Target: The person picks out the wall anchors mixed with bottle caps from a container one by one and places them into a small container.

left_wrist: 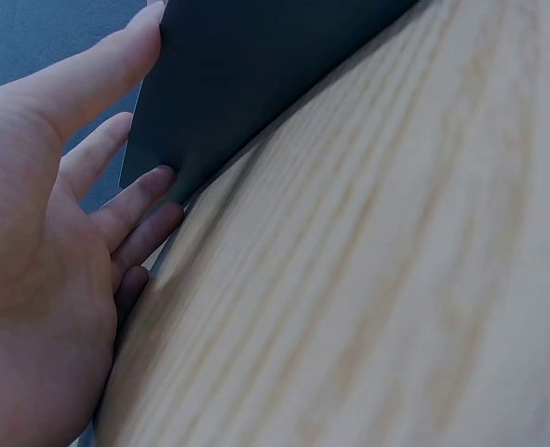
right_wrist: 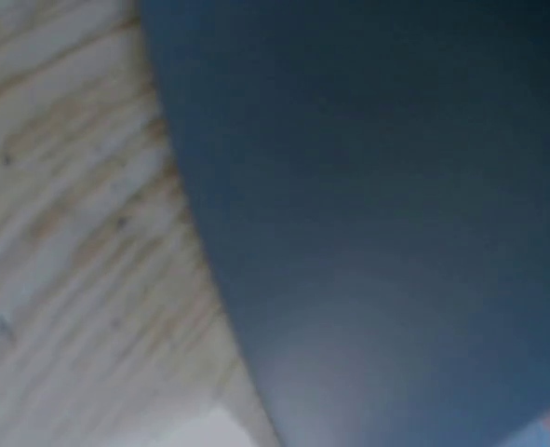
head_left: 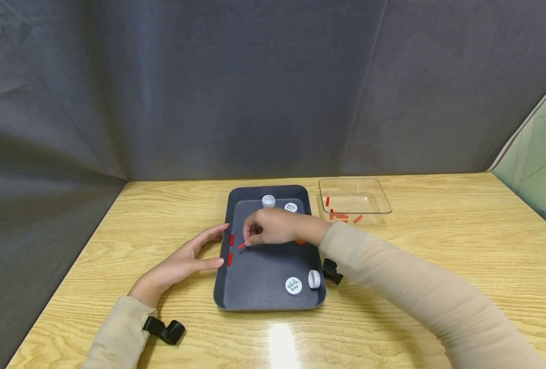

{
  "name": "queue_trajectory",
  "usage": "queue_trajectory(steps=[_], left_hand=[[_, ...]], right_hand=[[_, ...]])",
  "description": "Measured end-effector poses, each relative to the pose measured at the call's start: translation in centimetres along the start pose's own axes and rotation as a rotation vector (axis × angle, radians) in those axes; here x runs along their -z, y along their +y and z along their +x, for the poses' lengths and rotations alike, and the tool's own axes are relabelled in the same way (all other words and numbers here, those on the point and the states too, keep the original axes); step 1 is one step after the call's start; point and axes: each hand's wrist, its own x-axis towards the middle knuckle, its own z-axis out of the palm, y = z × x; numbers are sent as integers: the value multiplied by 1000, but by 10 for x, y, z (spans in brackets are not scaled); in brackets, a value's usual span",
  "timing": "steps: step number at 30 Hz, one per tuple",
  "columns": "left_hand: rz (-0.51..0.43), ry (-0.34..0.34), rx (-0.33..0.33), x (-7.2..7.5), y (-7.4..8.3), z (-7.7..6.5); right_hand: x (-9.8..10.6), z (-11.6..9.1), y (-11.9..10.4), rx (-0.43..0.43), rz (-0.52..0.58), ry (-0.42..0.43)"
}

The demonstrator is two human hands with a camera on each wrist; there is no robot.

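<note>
A dark grey tray lies on the wooden table. My left hand rests at its left rim with fingers spread, and the left wrist view shows fingertips touching the tray's outer side. Over the tray's left part, my right hand pinches a small red stick between thumb and fingers. Two more red sticks, an upper one and a lower one, lie along the left wall. The right wrist view shows mostly blurred tray side and tabletop.
In the tray are a white cap at the back, another white cap at front right, and printed white discs. An orange-red thing is mostly hidden under my right wrist. A clear box with several red sticks stands behind right.
</note>
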Motion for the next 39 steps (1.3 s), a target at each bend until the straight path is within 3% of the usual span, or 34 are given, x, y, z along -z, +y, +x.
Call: queue_trajectory(steps=[13, 24, 33, 39], left_hand=[[-8, 5, -13, 0, 0, 1], [-22, 8, 2, 1, 3, -1], [-29, 3, -12, 1, 3, 0], [-31, 5, -6, 1, 3, 0]], right_hand=[[13, -30, 1, -1, -42, 112], [10, -58, -2, -21, -66, 230], [16, -80, 4, -93, 96, 257], [18, -93, 10, -132, 118, 315]])
